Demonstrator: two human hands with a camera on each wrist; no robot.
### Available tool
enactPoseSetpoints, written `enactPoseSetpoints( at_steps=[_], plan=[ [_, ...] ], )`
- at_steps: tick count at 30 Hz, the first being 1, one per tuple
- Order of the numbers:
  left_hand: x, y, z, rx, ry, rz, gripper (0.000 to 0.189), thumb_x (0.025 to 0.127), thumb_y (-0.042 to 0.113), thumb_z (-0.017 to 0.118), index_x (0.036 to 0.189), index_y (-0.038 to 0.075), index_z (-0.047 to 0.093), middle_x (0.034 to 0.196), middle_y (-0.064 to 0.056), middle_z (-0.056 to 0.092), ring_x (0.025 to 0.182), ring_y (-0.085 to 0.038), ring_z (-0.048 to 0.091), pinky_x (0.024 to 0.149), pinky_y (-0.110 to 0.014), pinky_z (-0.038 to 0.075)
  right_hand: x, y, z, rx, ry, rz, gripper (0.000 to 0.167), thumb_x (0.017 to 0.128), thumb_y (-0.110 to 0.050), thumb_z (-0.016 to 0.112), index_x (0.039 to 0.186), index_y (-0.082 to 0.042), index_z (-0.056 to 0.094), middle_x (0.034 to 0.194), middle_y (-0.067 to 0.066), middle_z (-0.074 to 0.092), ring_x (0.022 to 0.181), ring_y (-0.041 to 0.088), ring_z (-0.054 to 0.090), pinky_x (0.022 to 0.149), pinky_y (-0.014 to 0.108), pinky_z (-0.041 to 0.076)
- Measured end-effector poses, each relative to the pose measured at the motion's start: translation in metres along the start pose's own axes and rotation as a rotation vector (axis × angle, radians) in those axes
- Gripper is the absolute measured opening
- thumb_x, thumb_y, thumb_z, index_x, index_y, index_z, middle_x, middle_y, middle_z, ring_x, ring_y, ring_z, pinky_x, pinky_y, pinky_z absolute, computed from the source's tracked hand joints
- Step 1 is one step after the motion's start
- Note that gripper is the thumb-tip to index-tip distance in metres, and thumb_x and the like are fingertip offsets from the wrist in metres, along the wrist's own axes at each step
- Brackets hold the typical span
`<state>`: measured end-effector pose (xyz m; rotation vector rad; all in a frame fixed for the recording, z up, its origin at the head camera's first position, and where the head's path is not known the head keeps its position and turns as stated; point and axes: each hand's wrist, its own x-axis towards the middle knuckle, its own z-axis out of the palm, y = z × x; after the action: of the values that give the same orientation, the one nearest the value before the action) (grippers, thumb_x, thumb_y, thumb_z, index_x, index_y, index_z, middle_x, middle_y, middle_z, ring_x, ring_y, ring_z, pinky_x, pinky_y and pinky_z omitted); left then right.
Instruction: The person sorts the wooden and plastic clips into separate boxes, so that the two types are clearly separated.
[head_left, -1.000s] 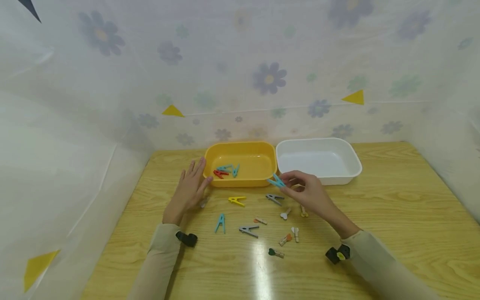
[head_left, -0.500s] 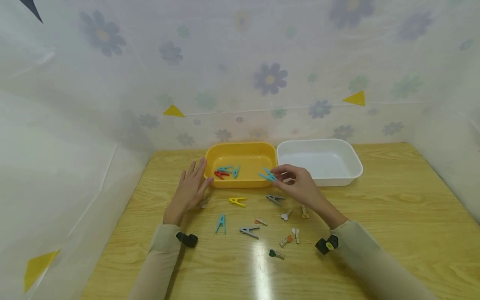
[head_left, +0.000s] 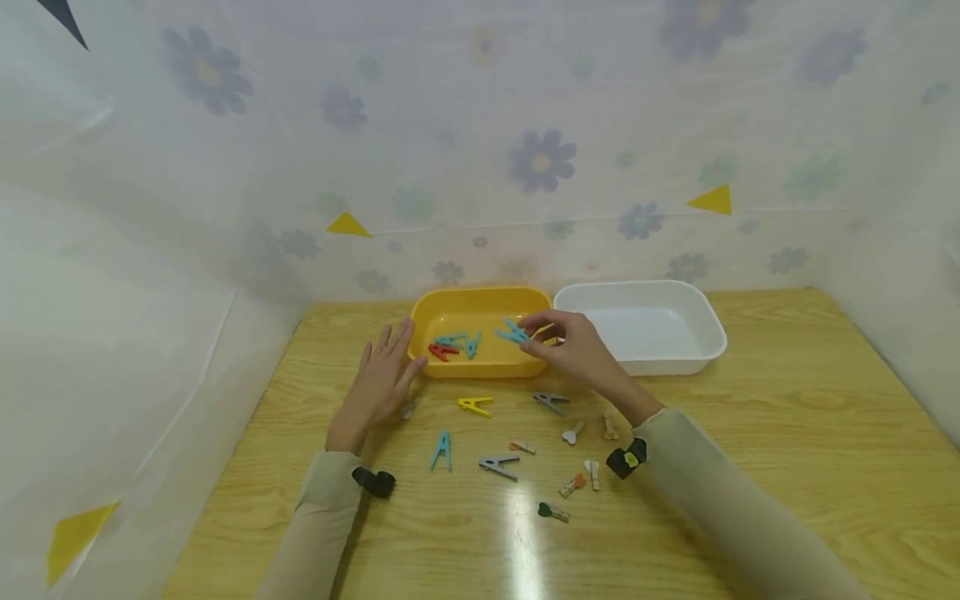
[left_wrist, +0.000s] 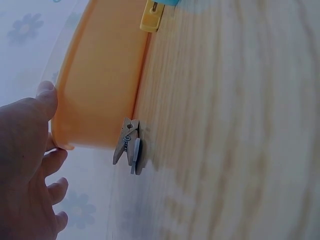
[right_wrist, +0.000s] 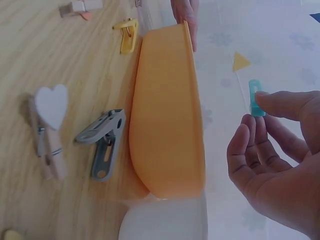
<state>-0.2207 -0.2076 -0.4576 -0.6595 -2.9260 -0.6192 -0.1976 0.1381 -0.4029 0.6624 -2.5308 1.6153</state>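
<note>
Above the right half of the yellow tray [head_left: 487, 371], we hold a light blue clip [head_left: 514, 332] apart from the rim; the right-wrist view likewise shows it clear of the tray's upper edge. Our right-hand grip [head_left: 573, 342] pinches the clip between thumb and fingertips, its free end directed left. We judge the step to be a lowering into the tray. For good execution, we should bring the fingertips below rim level before parting them, so that the clip falls little, and choose the bare floor to the right of the red clip [head_left: 442, 352] and two blue clips [head_left: 472, 345]. Our left-hand grip [head_left: 381, 375], fingers extended and grasping nothing, rests against the tray's left end; light contact there should steady it. We should then withdraw upward, since the white tray [head_left: 660, 367] stands just beside. Nearer us on the worktop [head_left: 787, 433], a yellow clip [head_left: 475, 406] and a grey clip [head_left: 551, 402] lie near the front wall, where a low wrist might brush them.
</note>
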Motion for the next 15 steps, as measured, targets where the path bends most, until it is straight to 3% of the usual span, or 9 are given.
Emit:
enactPoseSetpoints(
  at_steps=[7, 15],
  plan=[
    [0.000, -0.002, 0.002, 0.001, 0.015, 0.009, 0.074, 0.111, 0.051, 0.034, 0.166, 0.007, 0.010, 0.171, -0.009, 0.010, 0.156, -0.040, 0.008, 0.119, -0.070, 0.008, 0.021, 0.002, 0.006, 0.002, -0.014, -0.031, 0.026, 0.096, -0.010, 0.074, 0.120, -0.002, 0.072, 0.118, 0.016, 0.069, 0.098, 0.030, 0.069, 0.084, 0.044, 0.058],
    [-0.001, -0.001, 0.002, 0.000, 0.026, 0.013, 0.074, 0.111, 0.051, 0.033, 0.166, 0.008, 0.011, 0.171, -0.011, 0.013, 0.156, -0.041, 0.009, 0.119, -0.070, 0.008, 0.038, 0.001, 0.014, 0.006, -0.030, -0.002, 0.023, 0.097, -0.010, 0.073, 0.119, -0.003, 0.073, 0.120, 0.013, 0.069, 0.100, 0.028, 0.068, 0.086, 0.042, 0.058]
  ],
)
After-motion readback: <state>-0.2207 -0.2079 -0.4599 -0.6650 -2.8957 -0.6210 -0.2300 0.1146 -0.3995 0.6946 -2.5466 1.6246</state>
